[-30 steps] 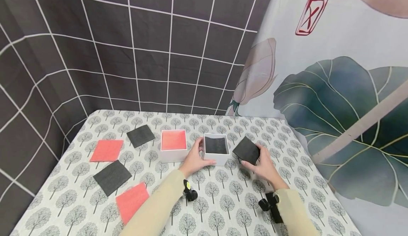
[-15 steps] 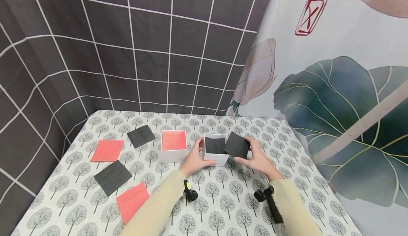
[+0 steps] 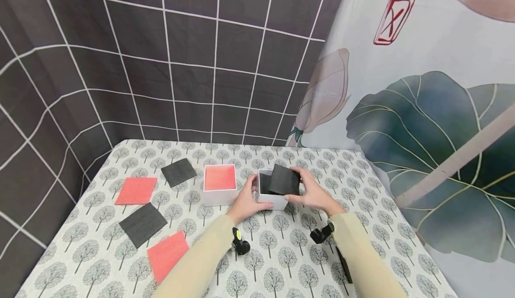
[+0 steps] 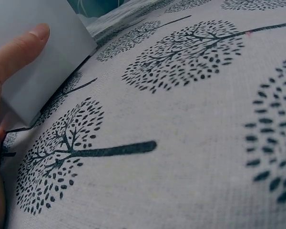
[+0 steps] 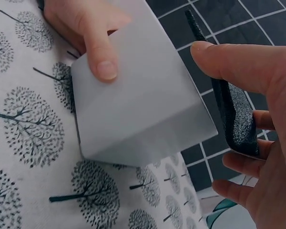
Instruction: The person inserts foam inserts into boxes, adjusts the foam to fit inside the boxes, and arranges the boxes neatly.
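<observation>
My left hand (image 3: 246, 204) grips a small white box (image 3: 279, 202) at its left side, thumb along the front wall; the left wrist view shows this thumb flat on the box wall (image 4: 57, 64). Dark cloth (image 3: 263, 183) lies inside the box. Between thumb and fingers my right hand (image 3: 311, 195) holds a black cloth square (image 3: 284, 180), tilted over the right part of the box opening. In the right wrist view the held cloth square (image 5: 233, 112) appears nearly edge-on and bent, just beyond the box rim.
Left of the gripped box stands a second white box (image 3: 219, 197) with red cloth (image 3: 219, 177) inside. Further left lie red squares (image 3: 136, 190) and black squares (image 3: 143, 224) on the tree-print tablecloth (image 3: 96, 244). A black object (image 3: 344, 264) shows beside the right sleeve. A dark grid curtain (image 3: 193, 87) hangs behind.
My right hand has carried the black cloth square leftward, from beside the box to over its opening. The left hand and the box have stayed in place.
</observation>
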`<state>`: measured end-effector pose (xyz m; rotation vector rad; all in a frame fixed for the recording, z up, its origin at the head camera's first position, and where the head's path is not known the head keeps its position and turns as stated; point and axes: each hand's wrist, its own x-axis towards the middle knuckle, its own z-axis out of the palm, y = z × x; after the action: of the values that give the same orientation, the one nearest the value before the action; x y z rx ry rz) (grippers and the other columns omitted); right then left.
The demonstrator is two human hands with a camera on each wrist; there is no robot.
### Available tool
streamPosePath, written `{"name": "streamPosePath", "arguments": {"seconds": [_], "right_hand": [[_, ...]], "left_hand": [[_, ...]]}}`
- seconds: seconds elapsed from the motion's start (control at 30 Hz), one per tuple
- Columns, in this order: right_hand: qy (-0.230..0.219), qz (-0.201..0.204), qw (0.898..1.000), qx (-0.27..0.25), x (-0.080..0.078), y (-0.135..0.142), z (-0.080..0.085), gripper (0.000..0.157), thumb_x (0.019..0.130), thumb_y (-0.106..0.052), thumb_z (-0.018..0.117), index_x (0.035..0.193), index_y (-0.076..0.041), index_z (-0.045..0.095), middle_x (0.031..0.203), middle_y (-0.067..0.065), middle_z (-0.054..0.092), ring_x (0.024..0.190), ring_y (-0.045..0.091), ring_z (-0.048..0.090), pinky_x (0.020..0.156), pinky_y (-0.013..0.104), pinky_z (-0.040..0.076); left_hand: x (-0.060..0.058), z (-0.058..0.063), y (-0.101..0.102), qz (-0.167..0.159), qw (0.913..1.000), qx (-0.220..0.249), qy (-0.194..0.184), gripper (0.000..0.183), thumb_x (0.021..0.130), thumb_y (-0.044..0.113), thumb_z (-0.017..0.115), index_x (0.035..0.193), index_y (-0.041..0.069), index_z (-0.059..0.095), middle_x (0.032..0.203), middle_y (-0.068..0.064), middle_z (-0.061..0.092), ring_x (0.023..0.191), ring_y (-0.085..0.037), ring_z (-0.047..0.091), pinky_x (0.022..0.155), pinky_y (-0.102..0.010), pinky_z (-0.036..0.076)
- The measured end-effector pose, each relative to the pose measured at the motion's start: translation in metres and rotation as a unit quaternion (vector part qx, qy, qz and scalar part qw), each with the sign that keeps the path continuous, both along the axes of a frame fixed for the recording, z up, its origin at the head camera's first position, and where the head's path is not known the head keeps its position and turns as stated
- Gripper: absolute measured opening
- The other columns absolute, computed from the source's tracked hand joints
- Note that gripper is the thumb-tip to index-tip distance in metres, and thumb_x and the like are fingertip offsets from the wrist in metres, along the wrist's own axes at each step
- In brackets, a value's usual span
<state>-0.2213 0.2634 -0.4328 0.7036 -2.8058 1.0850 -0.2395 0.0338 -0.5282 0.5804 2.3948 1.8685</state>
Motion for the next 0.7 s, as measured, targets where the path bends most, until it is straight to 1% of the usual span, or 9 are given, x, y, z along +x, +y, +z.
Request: {"name": "streamPosePath", "arguments": {"seconds": [0.13,0.27,0.4,0.63,0.7], "right_hand": [[0.006,0.005,1.000,0.007,-0.004,-0.007,0.003,0.089,0.066,-0.027,0.082,0.137,-0.005,0.034,0.121,0.014,0.042,0.106,0.026,0.047,0.092,0.046,0.045],[0.008,0.005,1.000,0.022,-0.007,-0.013,0.005,0.089,0.066,-0.027,0.082,0.137,-0.003,0.033,0.121,0.015,0.041,0.105,0.026,0.045,0.090,0.047,0.045],[0.005,0.005,1.000,0.031,-0.009,-0.018,0.006,0.091,0.064,-0.025,0.082,0.137,-0.002,0.033,0.122,0.014,0.041,0.106,0.026,0.043,0.091,0.048,0.043],[0.011,0.027,0.998,0.048,-0.015,-0.021,0.006,0.092,0.064,-0.027,0.081,0.138,-0.004,0.032,0.126,0.015,0.039,0.108,0.026,0.040,0.093,0.051,0.040],[0.011,0.032,0.998,0.056,-0.018,-0.022,0.006,0.093,0.063,-0.028,0.081,0.138,-0.003,0.032,0.126,0.016,0.039,0.108,0.027,0.039,0.094,0.051,0.040]], "left_hand": [[0.000,-0.001,-0.001,-0.005,1.0000,0.007,0.004,0.110,0.057,0.045,0.085,0.145,0.019,0.024,0.129,0.000,0.047,0.114,-0.017,0.048,0.097,-0.041,0.041],[-0.002,-0.002,-0.001,-0.004,1.0000,0.006,0.003,0.110,0.057,0.047,0.085,0.144,0.020,0.025,0.130,0.002,0.046,0.114,-0.016,0.048,0.098,-0.040,0.040],[-0.003,-0.003,0.000,-0.002,1.0000,0.009,0.004,0.109,0.055,0.045,0.086,0.144,0.022,0.026,0.129,0.005,0.046,0.112,-0.014,0.048,0.097,-0.041,0.041],[-0.004,-0.006,0.001,-0.002,0.9999,0.008,0.009,0.111,0.055,0.049,0.085,0.144,0.020,0.025,0.128,0.003,0.046,0.111,-0.015,0.048,0.095,-0.040,0.042],[-0.005,-0.006,0.000,-0.001,0.9999,0.006,0.008,0.112,0.055,0.049,0.085,0.144,0.021,0.025,0.128,0.003,0.046,0.112,-0.015,0.048,0.096,-0.040,0.041]]}}
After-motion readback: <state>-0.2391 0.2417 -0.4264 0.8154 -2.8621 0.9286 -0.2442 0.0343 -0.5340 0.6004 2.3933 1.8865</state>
